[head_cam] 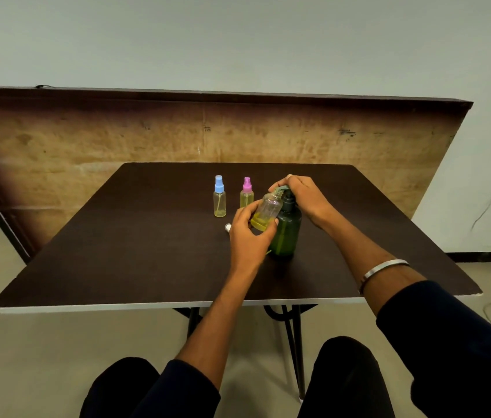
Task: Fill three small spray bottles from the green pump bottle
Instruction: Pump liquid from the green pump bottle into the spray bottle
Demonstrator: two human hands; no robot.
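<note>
Green pump bottle upright, right hand pressing its pump; left hand grips tilted open spray bottle at its 9 o'clock.

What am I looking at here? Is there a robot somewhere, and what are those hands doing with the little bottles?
No robot: a person wears a camera on the head, looking down at their own hands. On the dark table stand two capped spray bottles, one with a blue top and one with a pink top, both holding yellowish liquid. The left hand holds a third, open small bottle tilted under the spout of the green pump bottle. The right hand rests on the pump head. A small white piece, perhaps its cap, lies beside the left hand.
</note>
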